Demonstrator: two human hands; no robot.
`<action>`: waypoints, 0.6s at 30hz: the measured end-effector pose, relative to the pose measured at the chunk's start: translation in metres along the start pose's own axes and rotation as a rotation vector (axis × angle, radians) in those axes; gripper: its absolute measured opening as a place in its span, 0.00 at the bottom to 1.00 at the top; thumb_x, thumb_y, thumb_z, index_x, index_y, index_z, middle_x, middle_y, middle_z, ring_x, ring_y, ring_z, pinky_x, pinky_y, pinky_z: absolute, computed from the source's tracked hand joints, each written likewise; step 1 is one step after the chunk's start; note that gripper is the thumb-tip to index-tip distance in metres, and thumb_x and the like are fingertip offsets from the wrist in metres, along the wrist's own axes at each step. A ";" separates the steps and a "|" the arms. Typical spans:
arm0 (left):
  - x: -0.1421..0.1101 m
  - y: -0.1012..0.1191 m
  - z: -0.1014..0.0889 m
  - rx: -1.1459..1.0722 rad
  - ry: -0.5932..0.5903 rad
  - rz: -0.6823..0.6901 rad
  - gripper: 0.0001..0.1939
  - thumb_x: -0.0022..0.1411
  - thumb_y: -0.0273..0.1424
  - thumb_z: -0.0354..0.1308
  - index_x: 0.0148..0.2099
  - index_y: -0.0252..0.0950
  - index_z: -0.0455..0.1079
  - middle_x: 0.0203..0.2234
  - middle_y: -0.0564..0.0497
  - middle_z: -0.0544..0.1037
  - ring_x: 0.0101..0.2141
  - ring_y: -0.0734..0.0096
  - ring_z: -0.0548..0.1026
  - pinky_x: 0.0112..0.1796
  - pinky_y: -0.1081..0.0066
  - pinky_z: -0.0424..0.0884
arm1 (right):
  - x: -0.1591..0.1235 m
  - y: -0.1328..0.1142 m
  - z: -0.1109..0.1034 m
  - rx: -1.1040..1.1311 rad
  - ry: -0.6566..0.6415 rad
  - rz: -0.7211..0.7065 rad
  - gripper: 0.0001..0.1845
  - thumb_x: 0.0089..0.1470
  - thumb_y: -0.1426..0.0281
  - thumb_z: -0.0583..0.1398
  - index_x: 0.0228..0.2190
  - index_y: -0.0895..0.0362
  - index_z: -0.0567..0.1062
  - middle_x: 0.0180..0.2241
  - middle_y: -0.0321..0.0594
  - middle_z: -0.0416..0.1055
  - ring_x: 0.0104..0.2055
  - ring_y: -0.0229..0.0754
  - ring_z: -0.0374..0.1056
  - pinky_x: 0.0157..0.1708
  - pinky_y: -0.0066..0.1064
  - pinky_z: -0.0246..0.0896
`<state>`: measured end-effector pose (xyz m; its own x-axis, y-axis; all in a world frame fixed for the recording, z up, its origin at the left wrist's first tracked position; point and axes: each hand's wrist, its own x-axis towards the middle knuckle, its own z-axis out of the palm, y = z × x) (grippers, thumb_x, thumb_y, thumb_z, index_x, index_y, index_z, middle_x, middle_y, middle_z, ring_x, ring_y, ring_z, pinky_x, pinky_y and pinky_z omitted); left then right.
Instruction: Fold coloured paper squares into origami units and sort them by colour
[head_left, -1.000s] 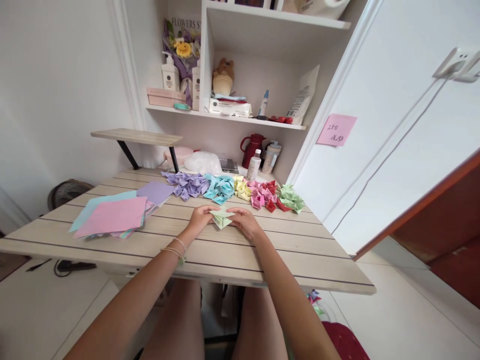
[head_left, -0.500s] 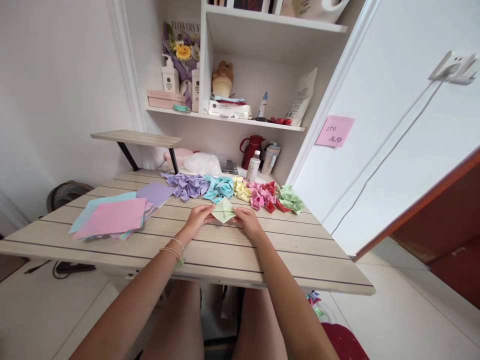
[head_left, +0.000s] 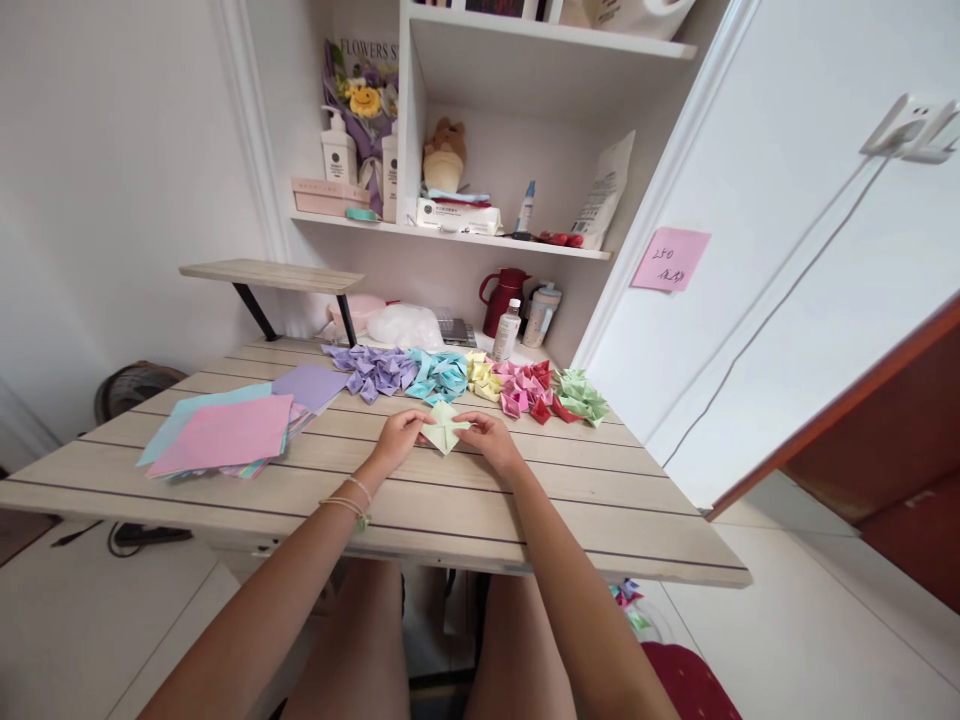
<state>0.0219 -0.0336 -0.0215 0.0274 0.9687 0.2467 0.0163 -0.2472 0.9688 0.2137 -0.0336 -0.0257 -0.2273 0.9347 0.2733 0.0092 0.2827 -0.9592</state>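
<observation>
A light green folded paper point(head_left: 444, 430) is held just above the table between both hands, its pointed flaps spread up and down. My left hand point(head_left: 400, 438) pinches its left corner, with thumb and fingers closed on it. On the opposite corner, the fingers of my right hand point(head_left: 489, 440) are closed too. Behind the hands lie heaps of folded paper pieces: purple point(head_left: 373, 373), blue point(head_left: 437, 376), yellow point(head_left: 482, 376), pink point(head_left: 516, 388), red point(head_left: 541, 408) and green point(head_left: 581, 397).
Flat sheets of pink paper point(head_left: 221, 432), blue and purple paper lie stacked at the table's left. A small raised shelf point(head_left: 274, 275) stands behind them. At the back are a bottle point(head_left: 507, 332), a red jug point(head_left: 502, 302) and a cup point(head_left: 541, 315).
The green paper has opened from a plain diamond into a shape with separate flaps. My right fingers have shifted slightly inward over its right side.
</observation>
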 end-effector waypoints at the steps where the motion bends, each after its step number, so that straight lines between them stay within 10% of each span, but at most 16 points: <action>1: 0.000 0.000 0.000 0.011 -0.021 0.010 0.08 0.49 0.30 0.56 0.31 0.32 0.73 0.23 0.50 0.76 0.21 0.74 0.71 0.24 0.74 0.67 | 0.000 0.000 0.000 -0.071 -0.016 -0.008 0.25 0.37 0.60 0.67 0.38 0.59 0.75 0.19 0.32 0.67 0.19 0.33 0.58 0.22 0.27 0.57; 6: -0.004 0.001 0.002 0.027 -0.109 0.072 0.19 0.42 0.31 0.65 0.40 0.31 0.73 0.34 0.46 0.78 0.32 0.68 0.74 0.33 0.72 0.69 | -0.001 -0.002 -0.001 -0.365 0.044 -0.154 0.21 0.42 0.61 0.64 0.40 0.56 0.77 0.30 0.39 0.73 0.24 0.35 0.60 0.26 0.28 0.57; 12: -0.005 -0.002 0.002 0.071 -0.152 0.002 0.16 0.48 0.40 0.63 0.34 0.31 0.72 0.20 0.51 0.75 0.20 0.74 0.71 0.23 0.74 0.67 | 0.000 -0.001 0.000 -0.411 0.080 -0.299 0.14 0.49 0.60 0.60 0.35 0.54 0.79 0.28 0.41 0.73 0.28 0.40 0.66 0.27 0.29 0.59; 18: -0.006 0.003 0.006 -0.106 -0.160 -0.070 0.22 0.46 0.41 0.64 0.40 0.31 0.70 0.27 0.47 0.78 0.26 0.69 0.76 0.31 0.69 0.73 | -0.004 0.000 0.009 -0.454 0.089 -0.379 0.14 0.51 0.67 0.58 0.40 0.53 0.77 0.32 0.42 0.73 0.31 0.40 0.68 0.31 0.30 0.63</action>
<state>0.0276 -0.0406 -0.0201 0.1886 0.9654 0.1798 -0.0813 -0.1672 0.9826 0.2058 -0.0394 -0.0278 -0.2136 0.7594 0.6146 0.3635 0.6457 -0.6715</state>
